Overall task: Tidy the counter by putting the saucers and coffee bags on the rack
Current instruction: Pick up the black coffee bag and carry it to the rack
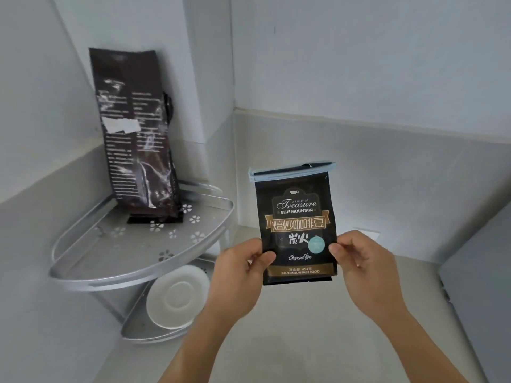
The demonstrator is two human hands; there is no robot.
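A black coffee bag (pixel 297 217) with gold lettering and a blue clip across its top is held upright above the counter. My left hand (pixel 240 275) pinches its lower left edge and my right hand (pixel 362 264) pinches its lower right edge. To the left stands a silver two-tier corner rack (pixel 91 277). A tall dark brown coffee bag (pixel 135 134) stands on the rack's top shelf, leaning into the wall corner. A white saucer (pixel 177 297) lies on the lower shelf, with the edge of another behind it.
The pale counter (pixel 318 341) runs under my hands to the walls behind. A grey panel (pixel 481 286) rises at the right edge. The front part of the rack's top shelf (pixel 154 252) is bare perforated metal.
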